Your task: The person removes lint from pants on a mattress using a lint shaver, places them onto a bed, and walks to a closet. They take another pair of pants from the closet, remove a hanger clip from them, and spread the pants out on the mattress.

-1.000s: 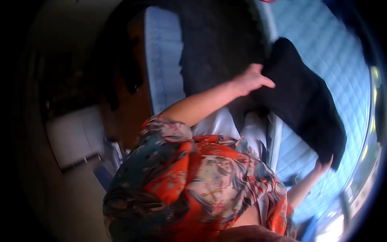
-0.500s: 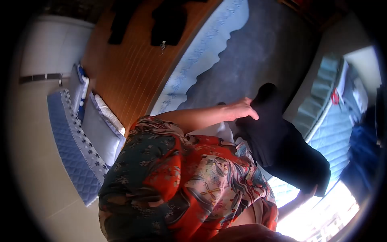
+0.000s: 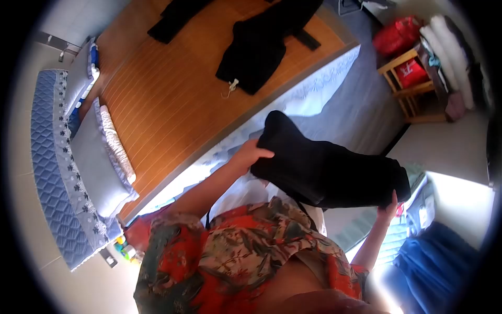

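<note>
A long black garment (image 3: 334, 172) stretches between my two hands in front of my body; its kind is hard to make out. My left hand (image 3: 252, 155) grips its left end, thumb over the cloth. At the lower right corner my right hand (image 3: 388, 209) holds the other end, its fingers partly behind the fabric. Beyond the left hand, a black piece of clothing (image 3: 259, 49) lies on the bed (image 3: 167, 104), with a pale hanger or clip (image 3: 230, 88) at its near end. Another black garment (image 3: 175, 23) lies farther left.
Grey pillows (image 3: 99, 162) and a quilted blue headboard cover (image 3: 49, 172) are at left. A wooden stand (image 3: 408, 91) at the upper right carries a red bag (image 3: 397, 36) and folded cloths. Blue fabric (image 3: 436, 267) hangs at the lower right, near a bright light.
My view has turned toward the bed and the stand. The garment, slanting down before, is now held more level, with both hands showing at its ends.
</note>
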### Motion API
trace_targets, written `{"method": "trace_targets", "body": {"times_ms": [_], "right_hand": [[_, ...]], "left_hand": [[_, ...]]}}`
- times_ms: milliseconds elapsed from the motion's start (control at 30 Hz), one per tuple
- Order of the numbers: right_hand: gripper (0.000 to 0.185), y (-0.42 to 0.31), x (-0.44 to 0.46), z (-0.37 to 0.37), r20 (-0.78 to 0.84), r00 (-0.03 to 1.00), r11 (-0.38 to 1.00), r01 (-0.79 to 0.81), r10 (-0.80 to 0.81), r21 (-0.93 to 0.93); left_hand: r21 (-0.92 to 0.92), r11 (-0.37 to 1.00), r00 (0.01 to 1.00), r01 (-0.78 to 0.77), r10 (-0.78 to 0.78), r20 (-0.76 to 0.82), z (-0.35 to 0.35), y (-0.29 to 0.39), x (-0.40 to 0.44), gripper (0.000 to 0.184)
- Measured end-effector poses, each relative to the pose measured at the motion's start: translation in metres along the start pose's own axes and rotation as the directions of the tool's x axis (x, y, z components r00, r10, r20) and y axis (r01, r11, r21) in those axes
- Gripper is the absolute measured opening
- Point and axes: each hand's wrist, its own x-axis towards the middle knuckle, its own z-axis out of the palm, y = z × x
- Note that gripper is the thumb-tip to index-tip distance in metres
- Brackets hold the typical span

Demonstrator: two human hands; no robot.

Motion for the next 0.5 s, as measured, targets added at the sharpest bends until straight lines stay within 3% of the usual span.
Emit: {"method": "trace_targets", "body": {"times_ms": [200, 400, 500], "right_hand": [[0.036, 0.004, 0.09, 0.156, 0.223, 0.97, 0.995, -0.089, 0.098, -0.052], [0.037, 0.032, 0.141, 0.36, 0.391, 0.901, 0.97, -0.111, 0.19, -0.215], [0.039, 0.045, 0.15, 0.47, 0.505, 0.836, 0.959, -0.083, 0.216, -0.272]], "left_hand": [[-0.152, 0.98, 0.971, -0.125, 0.089, -0.222, -0.046, 0.062, 0.002, 0.043], [-0.232, 0.906, 0.842, -0.354, 0.201, -0.5, -0.11, 0.105, -0.013, 0.044], [-0.23, 0.849, 0.774, -0.476, 0.28, -0.568, -0.125, 0.129, -0.032, 0.041]]}}
